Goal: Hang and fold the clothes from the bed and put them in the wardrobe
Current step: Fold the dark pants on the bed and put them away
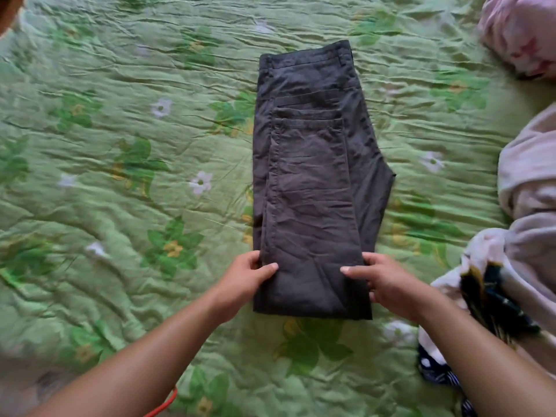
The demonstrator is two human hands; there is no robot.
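Currently: dark trousers (310, 182) lie flat on the green floral bedspread (120, 176) of the bed, waistband at the end farthest from the person; legs look doubled back over the seat, with what seems to be a hem edge lying across just short of the waistband; crotch point sticks out from the trousers' right edge about halfway along

Left hand (246, 275) pinches the trousers' left edge close to the near end, thumb on top, fingers curled under; right hand (382, 281) grips the right edge opposite in the same way, thumb flat on the cloth; both hands hold the trousers, neither is free

To the right of the trousers, well apart: heap of pale pink cloth (529, 191); nearer the person than that, a black-and-yellow garment (493, 302) and a navy spotted cloth (430, 362); beyond the waistband end and to the right, a pink patterned bundle (517, 34); wardrobe not in view

Handling, judged: woven cotton-type cloth, light, limp, creases readily, not slippery, not fragile; layers may slide apart if lifted by one edge only; best hold is where the hands are now, both side edges pinched through all layers; likely next fold carries the near end up toward the waistband

Risk, judged: protruding crotch point spoils a square packet unless tucked in first; stage: folding partly done, stowing not begun
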